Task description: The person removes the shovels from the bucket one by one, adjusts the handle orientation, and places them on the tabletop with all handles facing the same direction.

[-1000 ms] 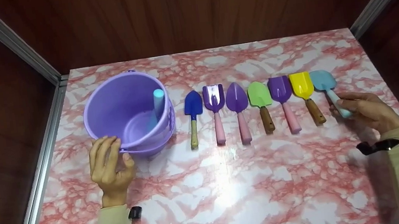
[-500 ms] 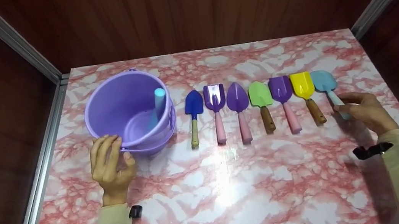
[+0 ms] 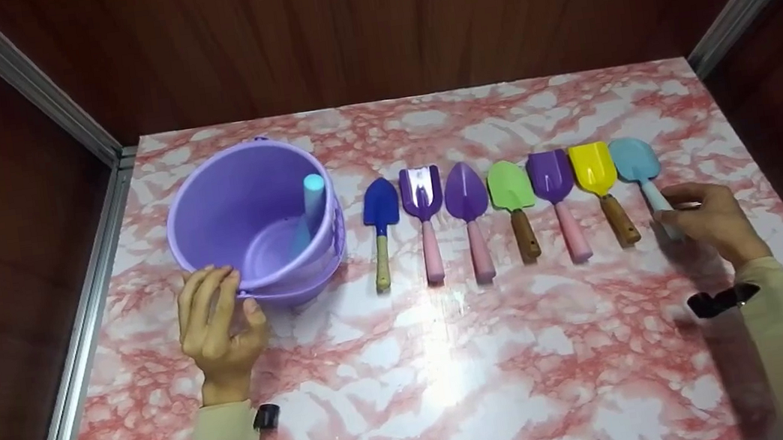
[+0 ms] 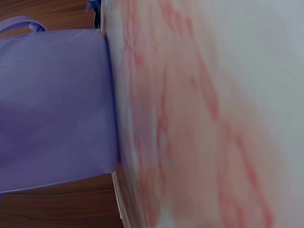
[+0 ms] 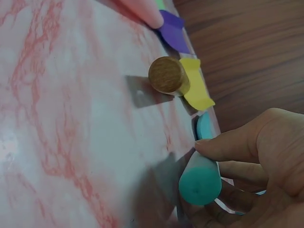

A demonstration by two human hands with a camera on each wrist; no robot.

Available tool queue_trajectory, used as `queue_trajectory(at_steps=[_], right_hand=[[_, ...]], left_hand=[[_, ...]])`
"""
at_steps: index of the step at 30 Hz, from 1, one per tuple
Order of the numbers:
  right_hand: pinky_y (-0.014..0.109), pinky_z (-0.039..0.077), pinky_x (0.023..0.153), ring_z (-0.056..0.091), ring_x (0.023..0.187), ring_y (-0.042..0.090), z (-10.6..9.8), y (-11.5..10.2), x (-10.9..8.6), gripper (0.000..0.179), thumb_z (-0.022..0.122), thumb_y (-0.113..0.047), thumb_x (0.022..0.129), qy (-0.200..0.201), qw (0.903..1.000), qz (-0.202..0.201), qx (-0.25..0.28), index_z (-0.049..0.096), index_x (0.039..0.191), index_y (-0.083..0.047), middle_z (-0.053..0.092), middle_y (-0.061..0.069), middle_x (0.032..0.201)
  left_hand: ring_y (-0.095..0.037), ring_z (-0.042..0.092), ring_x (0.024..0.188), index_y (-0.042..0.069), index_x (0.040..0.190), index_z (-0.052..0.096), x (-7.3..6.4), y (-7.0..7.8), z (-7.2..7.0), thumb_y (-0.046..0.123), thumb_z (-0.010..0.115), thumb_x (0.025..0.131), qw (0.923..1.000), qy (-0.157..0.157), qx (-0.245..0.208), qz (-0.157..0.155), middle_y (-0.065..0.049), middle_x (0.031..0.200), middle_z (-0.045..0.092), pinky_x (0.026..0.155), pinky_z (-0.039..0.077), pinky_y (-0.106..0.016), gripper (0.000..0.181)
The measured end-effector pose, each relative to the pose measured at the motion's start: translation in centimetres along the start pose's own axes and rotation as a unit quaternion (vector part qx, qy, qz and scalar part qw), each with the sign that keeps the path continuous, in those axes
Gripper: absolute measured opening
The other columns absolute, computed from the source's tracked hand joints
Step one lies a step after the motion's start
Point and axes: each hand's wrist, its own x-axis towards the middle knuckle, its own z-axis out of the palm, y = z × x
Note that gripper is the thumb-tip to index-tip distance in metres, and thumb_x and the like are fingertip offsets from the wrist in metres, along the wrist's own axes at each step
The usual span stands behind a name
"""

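A purple bucket (image 3: 222, 197) stands at the left of the table. My left hand (image 3: 218, 341) holds its near rim, fingers over the edge and thumb on the outer side; the left wrist view shows the bucket's wall (image 4: 57, 109) but no fingers. Inside the bucket, a turquoise-handled tool (image 3: 313, 196) leans against the right wall. At the right end of a row of trowels lies a light blue trowel (image 3: 635, 159). My right hand (image 3: 713, 223) pinches its pale handle (image 5: 200, 183) between thumb and fingers, the turquoise handle end facing the right wrist camera.
Left of the held trowel lie several more: a yellow scoop (image 3: 592, 167), a purple scoop (image 3: 550, 175), a green trowel (image 3: 510, 185), two more purple ones and a blue trowel (image 3: 380, 202). Dark wood panels (image 3: 373, 25) enclose the marbled table (image 3: 387, 417) behind and at both sides.
My right hand has moved a little left and closed in on the light blue trowel's handle, which has swung slightly left. My left hand has stayed at the bucket's rim.
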Motion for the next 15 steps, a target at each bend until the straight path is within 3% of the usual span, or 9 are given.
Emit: queue_trajectory(at_steps=[7, 13, 15], right_hand=[[0.009, 0.049, 0.078, 0.051, 0.138, 0.048, -0.3, -0.3, 0.1, 0.066, 0.065, -0.027, 0.105, -0.007, 0.9998, 0.005, -0.018, 0.043, 0.157, 0.006, 0.047, 0.035, 0.155], [0.011, 0.048, 0.076, 0.053, 0.136, 0.052, -0.2, -1.5, 0.5, 0.058, 0.066, -0.020, 0.103, 0.010, 0.9984, -0.015, -0.054, 0.050, 0.151, 0.008, 0.052, 0.037, 0.149], [0.018, 0.055, 0.076, 0.055, 0.132, 0.052, 0.1, -2.3, 0.6, 0.056, 0.066, -0.019, 0.102, 0.029, 0.9963, -0.034, -0.073, 0.052, 0.149, 0.009, 0.054, 0.038, 0.146]], left_hand=[[-0.044, 0.070, 0.097, -0.004, 0.096, 0.081, -0.2, 0.1, -0.1, 0.029, 0.066, 0.095, 1.0000, 0.002, 0.000, -0.002, -0.024, 0.096, 0.079, 0.114, 0.056, -0.054, 0.037], [-0.045, 0.070, 0.096, -0.003, 0.097, 0.082, -0.4, -0.3, -0.1, 0.030, 0.065, 0.095, 1.0000, 0.001, 0.004, 0.004, -0.023, 0.096, 0.079, 0.113, 0.056, -0.056, 0.036], [-0.045, 0.070, 0.096, -0.002, 0.097, 0.082, -0.5, -0.5, -0.1, 0.030, 0.066, 0.095, 1.0000, 0.002, 0.004, 0.007, -0.023, 0.096, 0.079, 0.112, 0.057, -0.057, 0.036]])
